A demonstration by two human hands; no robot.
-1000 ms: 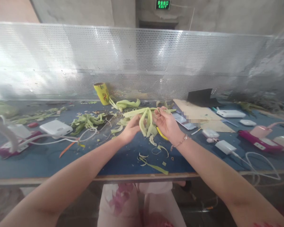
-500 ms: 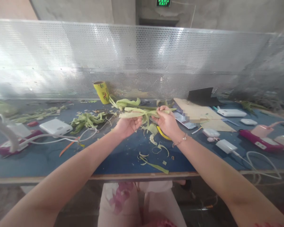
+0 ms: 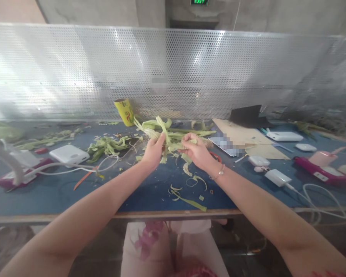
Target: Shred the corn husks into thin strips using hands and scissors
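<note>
My left hand [image 3: 154, 153] is closed around a bundle of pale green strips [image 3: 162, 125] that look like corn husk. One folded strip stands up beyond the thumb. To its right, my right hand [image 3: 196, 150] has fingers and thumb pinched on the same light green husk, whose ends show between the two hands. Behind them lie longer green husk leaves [image 3: 152, 124]. An orange-red looped handle [image 3: 217, 157] shows partly beside my right wrist. Thin husk scraps [image 3: 190, 202] are scattered on the blue tabletop [image 3: 150, 192] nearer my body.
A yellow can-like tube [image 3: 124, 112] stands near the perforated metal screen [image 3: 98, 73]. On the left are a heap of green husk [image 3: 108, 148], a white power bank [image 3: 69, 155] and cables. To the right lie a phone [image 3: 226, 146], brown cardboard [image 3: 242, 132], a white charger [image 3: 278, 178] and a magenta power strip [image 3: 320, 173].
My left hand has turned from lying under the husk to gripping it thumb up, and one strip now points upward. My right hand has shifted slightly left and lower, pinching the husk.
</note>
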